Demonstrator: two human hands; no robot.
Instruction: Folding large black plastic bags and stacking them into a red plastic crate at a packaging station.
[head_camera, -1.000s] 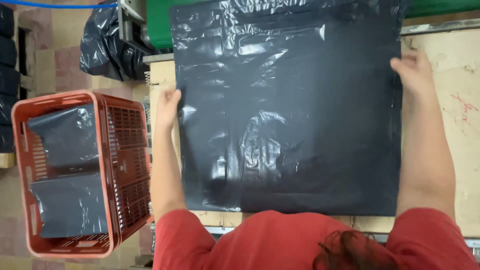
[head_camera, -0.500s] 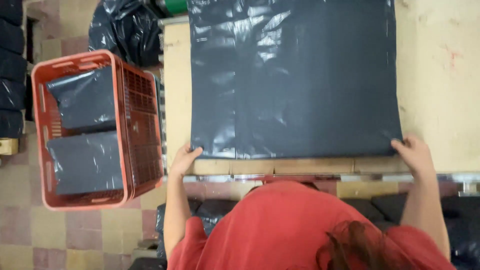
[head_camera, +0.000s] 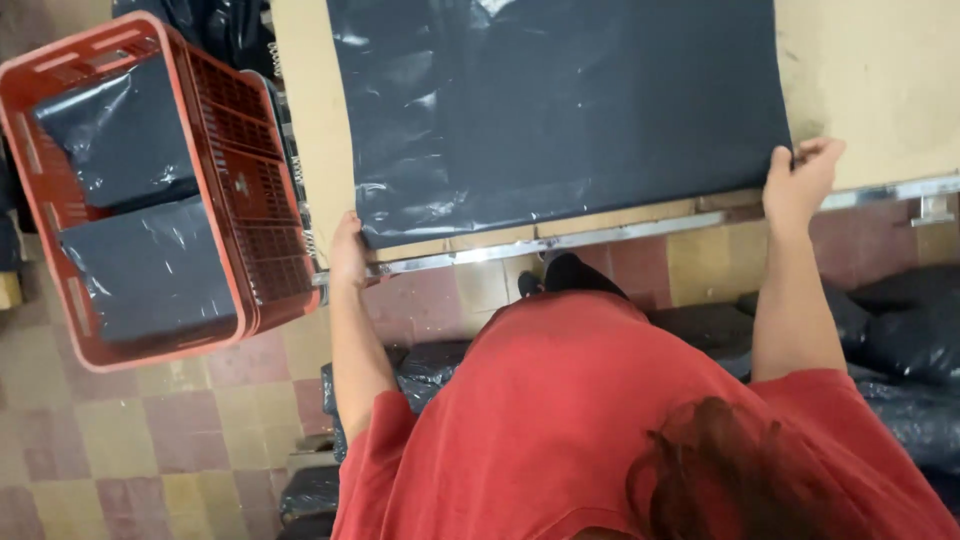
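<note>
The black plastic sheet (head_camera: 560, 110) lies flat on the table (head_camera: 880, 70), stretching away from both hands: left hand (head_camera: 348, 252) and right hand (head_camera: 800, 180) each pinch a near corner (equally close).

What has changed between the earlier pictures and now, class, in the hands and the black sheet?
Both hands came from the sheet's sides toward the person: the left hand and right hand now grip the near corners of the black plastic sheet at the table edge. The red crate keeps its folded bags.

Red crate (head_camera: 215, 170) w/ folded dark bags (head_camera: 150, 265) left of table; checkered tile floor (head_camera: 120, 440).
</note>
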